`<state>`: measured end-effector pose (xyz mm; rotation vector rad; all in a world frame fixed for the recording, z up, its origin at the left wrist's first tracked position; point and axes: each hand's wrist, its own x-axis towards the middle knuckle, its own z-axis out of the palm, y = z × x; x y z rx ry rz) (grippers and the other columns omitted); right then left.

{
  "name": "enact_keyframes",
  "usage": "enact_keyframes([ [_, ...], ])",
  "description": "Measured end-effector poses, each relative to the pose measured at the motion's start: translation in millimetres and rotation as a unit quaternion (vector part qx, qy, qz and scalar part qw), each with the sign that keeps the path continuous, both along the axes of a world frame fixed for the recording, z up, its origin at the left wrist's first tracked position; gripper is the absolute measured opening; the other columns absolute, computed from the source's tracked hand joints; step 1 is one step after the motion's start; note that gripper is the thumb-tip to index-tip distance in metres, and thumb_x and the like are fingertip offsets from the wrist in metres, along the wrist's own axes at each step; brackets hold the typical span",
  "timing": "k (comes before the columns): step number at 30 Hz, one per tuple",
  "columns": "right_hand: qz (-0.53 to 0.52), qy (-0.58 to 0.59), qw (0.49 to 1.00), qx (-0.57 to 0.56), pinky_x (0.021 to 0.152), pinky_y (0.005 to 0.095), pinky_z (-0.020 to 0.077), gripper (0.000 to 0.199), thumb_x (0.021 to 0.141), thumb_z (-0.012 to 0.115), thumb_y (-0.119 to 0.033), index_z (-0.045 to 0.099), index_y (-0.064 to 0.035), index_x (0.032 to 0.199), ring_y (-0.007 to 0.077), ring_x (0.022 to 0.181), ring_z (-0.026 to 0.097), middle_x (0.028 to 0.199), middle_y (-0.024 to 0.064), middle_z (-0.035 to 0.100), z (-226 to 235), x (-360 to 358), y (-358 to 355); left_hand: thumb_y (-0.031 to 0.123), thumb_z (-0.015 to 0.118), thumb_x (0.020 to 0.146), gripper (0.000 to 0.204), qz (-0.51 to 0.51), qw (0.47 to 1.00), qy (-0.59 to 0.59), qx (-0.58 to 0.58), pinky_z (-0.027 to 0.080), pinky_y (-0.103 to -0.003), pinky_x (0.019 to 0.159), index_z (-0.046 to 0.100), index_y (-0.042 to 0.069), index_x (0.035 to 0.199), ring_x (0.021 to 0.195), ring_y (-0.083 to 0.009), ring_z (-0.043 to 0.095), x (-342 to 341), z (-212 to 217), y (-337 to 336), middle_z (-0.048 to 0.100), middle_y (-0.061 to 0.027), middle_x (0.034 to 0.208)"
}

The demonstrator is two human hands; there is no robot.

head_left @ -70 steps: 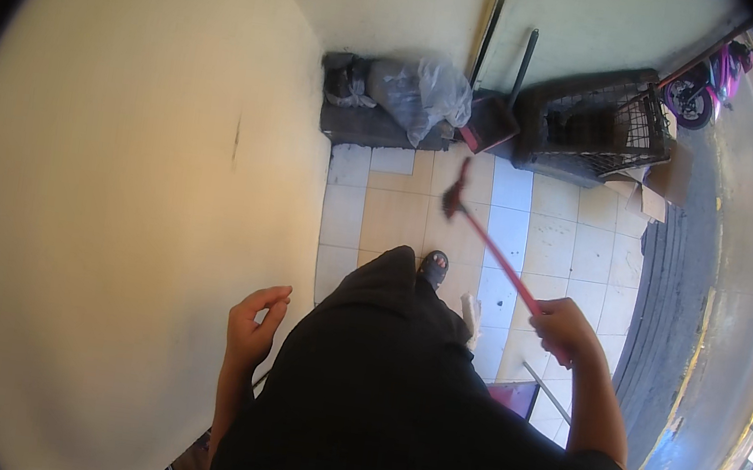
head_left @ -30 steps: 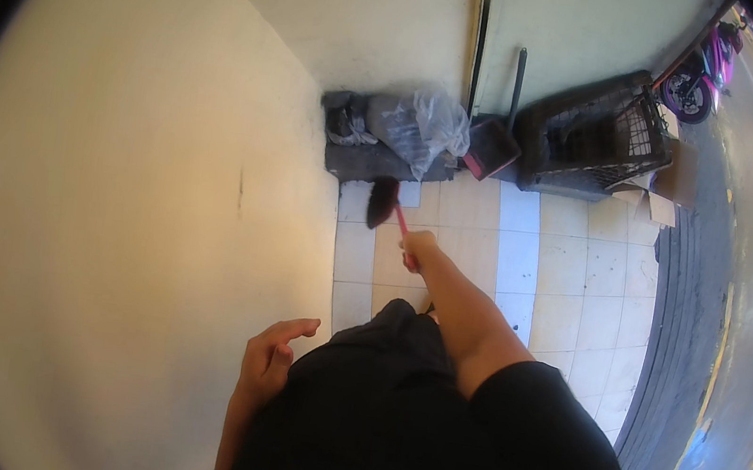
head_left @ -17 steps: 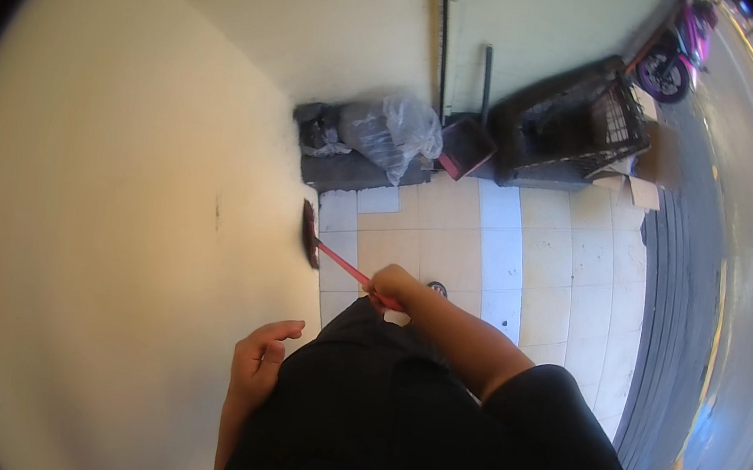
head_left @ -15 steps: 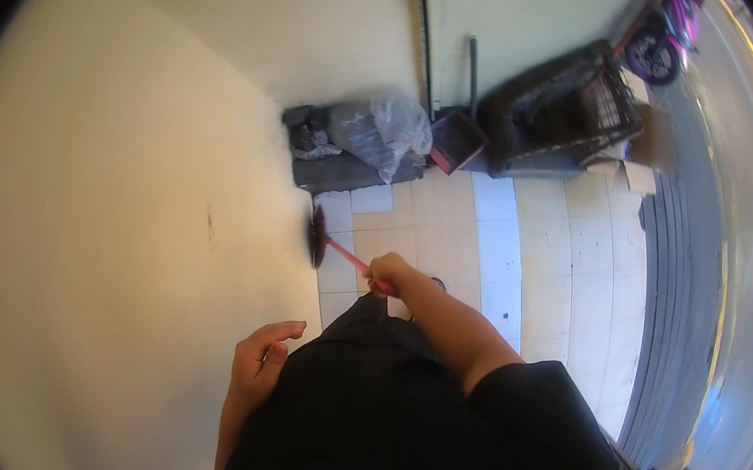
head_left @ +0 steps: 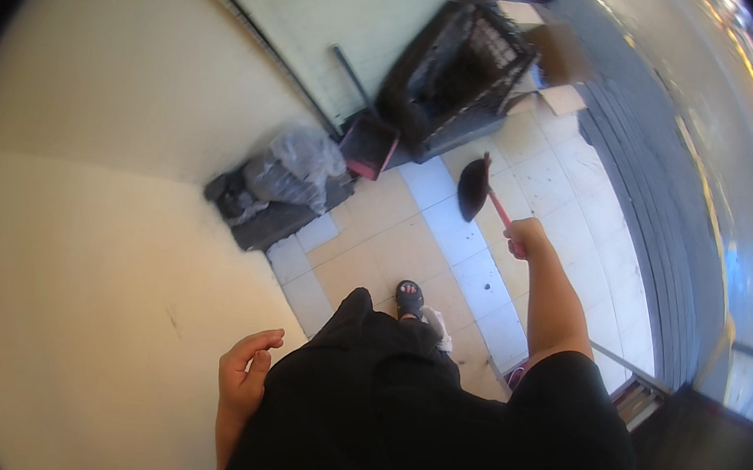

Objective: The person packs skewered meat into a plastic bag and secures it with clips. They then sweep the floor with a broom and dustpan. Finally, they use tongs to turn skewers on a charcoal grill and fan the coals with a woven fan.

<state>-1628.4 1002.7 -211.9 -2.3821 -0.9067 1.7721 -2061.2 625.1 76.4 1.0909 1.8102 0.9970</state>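
Observation:
My right hand point(head_left: 524, 238) is closed round the pinkish-red handle of a broom point(head_left: 472, 189), out to the right with the arm stretched forward. The broom's dark bristle head is over the pale floor tiles; whether it touches them I cannot tell. Low at the left, beside the cream wall point(head_left: 102, 294), my left hand point(head_left: 244, 372) holds nothing, its fingers loosely bent and the thumb apart. A dustpan point(head_left: 370, 146) with a pink front edge and an upright dark handle stands against the far wall.
Clear plastic bags point(head_left: 295, 167) lie on a dark ledge in the far corner. Right of the dustpan is a large black crate point(head_left: 454, 79), with an open cardboard box point(head_left: 562, 55) beyond. Grey steps point(head_left: 633, 198) drop toward the street. My sandalled foot point(head_left: 409, 298) is near a white cloth point(head_left: 437, 329).
My right hand has swung the broom from beside the left wall out to the right. The view has turned rightward, and my foot now shows. My left hand stays much the same.

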Motion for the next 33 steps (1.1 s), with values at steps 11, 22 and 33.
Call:
enact_keyframes([
  [11,0.132,-0.048,0.988,0.058,0.056,0.0394,0.0564,0.037,0.090,0.073,-0.014,0.075,0.0048,0.122,0.0227,0.054,0.067,0.070,0.0121,0.068,124,-37,-204,0.025,0.061,0.110,0.034,-0.210,0.974,-0.084,0.026,0.053,-0.037,0.102,0.074,-0.004,0.123,0.110,-0.0260,0.073,-42,-36,138,0.077,-0.0166,0.117],
  [22,0.101,-0.007,0.989,-0.112,0.045,0.0398,0.0524,0.022,0.094,0.076,-0.017,0.079,0.0007,0.107,0.0227,0.054,0.066,0.071,0.0114,0.071,103,-149,-221,0.024,0.064,0.110,0.034,-0.403,0.900,-0.158,0.045,0.053,-0.036,0.105,0.072,-0.005,0.127,0.114,-0.0223,0.071,-148,-28,280,0.075,-0.0153,0.127],
  [33,-0.158,-0.255,0.952,0.064,0.070,0.0462,0.0630,0.029,0.096,0.061,-0.009,0.071,0.0010,0.122,0.0360,0.073,0.077,0.093,0.0206,0.076,51,-182,-277,0.020,0.063,0.110,0.032,-0.494,0.851,-0.170,-0.049,0.051,-0.036,0.104,0.072,-0.004,0.129,0.113,-0.0218,0.069,-188,-41,335,0.073,-0.0144,0.129],
])
